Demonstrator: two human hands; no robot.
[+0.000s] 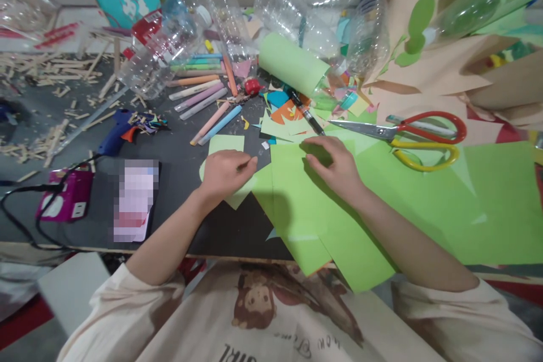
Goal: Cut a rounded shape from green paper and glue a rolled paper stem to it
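Observation:
My left hand [227,174] rests on a pale green paper piece [229,142], its fingers curled in and its thumb pointing right; whatever may be inside them is hidden. Across from it, my right hand [335,168] is open over a bright green sheet of paper [292,203], thumb and forefinger apart near the sheet's upper edge. Just beyond those fingertips lies a black marker [308,114] on paper scraps. Scissors [390,131] with one red and one yellow handle lie to the right, blades pointing left.
Clear plastic bottles [365,28] and a green-wrapped bottle [294,65] crowd the back. Colored pens [220,127] lie behind my left hand. A blue glue gun [112,134], a phone [134,198] and a magenta box [65,195] are at left, with scattered wooden sticks [63,70].

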